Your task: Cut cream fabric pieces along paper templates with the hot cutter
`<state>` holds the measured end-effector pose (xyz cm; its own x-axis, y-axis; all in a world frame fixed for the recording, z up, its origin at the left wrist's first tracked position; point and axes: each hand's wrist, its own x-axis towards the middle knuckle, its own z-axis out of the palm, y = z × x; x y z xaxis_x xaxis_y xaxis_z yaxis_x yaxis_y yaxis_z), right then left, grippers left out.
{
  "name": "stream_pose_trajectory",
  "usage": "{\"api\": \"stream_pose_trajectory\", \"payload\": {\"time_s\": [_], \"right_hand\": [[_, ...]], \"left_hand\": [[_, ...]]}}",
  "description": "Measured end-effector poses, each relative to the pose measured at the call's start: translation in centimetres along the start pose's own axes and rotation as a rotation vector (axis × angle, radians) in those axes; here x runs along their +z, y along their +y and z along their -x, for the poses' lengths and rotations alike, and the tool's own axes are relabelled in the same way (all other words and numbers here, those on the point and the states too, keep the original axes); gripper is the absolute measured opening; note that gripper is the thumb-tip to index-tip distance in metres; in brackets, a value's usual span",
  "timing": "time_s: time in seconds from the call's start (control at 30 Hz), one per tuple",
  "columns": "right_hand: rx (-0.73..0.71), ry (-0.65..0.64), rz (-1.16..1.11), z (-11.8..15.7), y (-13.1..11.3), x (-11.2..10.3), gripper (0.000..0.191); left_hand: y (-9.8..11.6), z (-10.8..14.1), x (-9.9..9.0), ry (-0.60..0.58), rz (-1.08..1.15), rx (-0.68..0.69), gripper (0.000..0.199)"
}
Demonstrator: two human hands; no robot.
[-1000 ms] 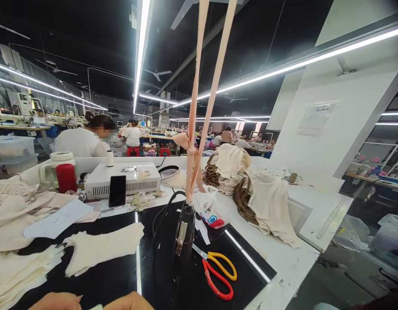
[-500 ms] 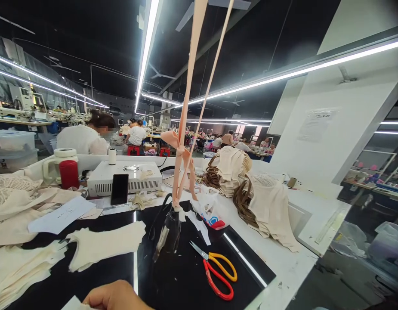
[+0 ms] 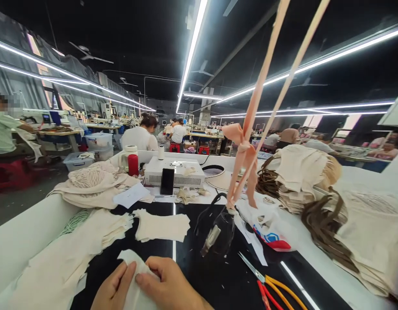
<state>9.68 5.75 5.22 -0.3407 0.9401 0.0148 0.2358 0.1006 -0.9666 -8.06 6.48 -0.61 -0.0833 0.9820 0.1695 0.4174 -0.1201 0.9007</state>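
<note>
Both hands meet at the bottom of the head view over a cream fabric piece [image 3: 136, 295]. My left hand [image 3: 112, 286] pinches its left edge between thumb and fingers. From the other side, my right hand [image 3: 171, 282] grips the same piece, thumb laid on top. Just beyond them, a small stack of cream fabric panels [image 3: 163, 226] lies flat on the black work surface [image 3: 115, 267]. More layered cream panels [image 3: 57, 262] spread out on the left. To the right rest scissors [image 3: 261, 277] with red and yellow handles, blades parted.
A dark hand tool [image 3: 220, 232] hangs on peach fabric strips [image 3: 250, 142] from above. Behind stand a white box [image 3: 173, 170], a phone [image 3: 167, 181] and a red container [image 3: 133, 165]. Bundled fabric with brown straps [image 3: 324, 215] lies right. Co-workers [image 3: 139, 137] sit farther back.
The view has swung left, so the table items sit farther right. Both hands now show together on the cream fabric piece, where only one hand showed at the bottom edge before.
</note>
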Motion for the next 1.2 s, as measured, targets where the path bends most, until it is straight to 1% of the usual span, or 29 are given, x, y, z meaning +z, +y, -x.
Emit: {"api": "stream_pose_trajectory", "payload": {"time_s": [0.07,0.13,0.23,0.3,0.4,0.63,0.7,0.77,0.83,0.9,1.03,1.07,1.2], "right_hand": [[-0.017,-0.010,-0.010,-0.2,0.6,0.0,0.026],[-0.022,-0.014,-0.012,-0.3,1.0,-0.3,0.024],[-0.003,-0.007,0.009,-0.5,1.6,-1.6,0.026],[0.020,0.021,0.039,-0.9,2.0,-2.9,0.028],[0.047,0.119,0.100,-1.8,3.1,-5.0,0.028],[0.046,0.417,0.257,-4.6,5.0,-9.6,0.032],[0.023,0.473,0.307,-5.6,5.6,-10.7,0.030],[0.006,0.504,0.360,-6.8,6.4,-11.5,0.026],[-0.002,0.515,0.420,-7.9,7.3,-12.0,0.020],[-0.008,0.513,0.486,-8.8,8.2,-12.2,0.019],[-0.038,0.504,0.633,-9.4,9.7,-11.9,0.018],[-0.050,0.506,0.672,-9.4,9.9,-11.8,0.020],[-0.134,0.506,0.799,-8.6,10.5,-11.1,0.037]], "left_hand": [[-0.3,-0.4,0.4,0.011,-0.006,0.022,0.065],[-0.1,-0.9,0.4,-0.019,-0.008,0.042,0.068],[1.1,-1.9,0.0,-0.059,-0.059,0.038,0.068],[2.0,-2.8,-0.2,-0.078,-0.108,0.074,0.062],[2.7,-4.7,0.1,-0.067,-0.161,0.096,0.055],[2.5,-11.1,2.3,-0.034,-0.329,0.139,0.046],[2.4,-12.7,2.9,-0.036,-0.393,0.127,0.042],[2.1,-13.9,3.6,-0.046,-0.459,0.104,0.034],[1.6,-14.6,4.1,-0.064,-0.519,0.080,0.029],[1.1,-14.9,4.5,-0.086,-0.566,0.061,0.027],[0.6,-14.9,4.6,-0.122,-0.622,0.041,0.027],[0.6,-14.8,4.6,-0.126,-0.630,0.039,0.027],[1.1,-14.0,4.2,-0.112,-0.643,0.054,0.026]]}}
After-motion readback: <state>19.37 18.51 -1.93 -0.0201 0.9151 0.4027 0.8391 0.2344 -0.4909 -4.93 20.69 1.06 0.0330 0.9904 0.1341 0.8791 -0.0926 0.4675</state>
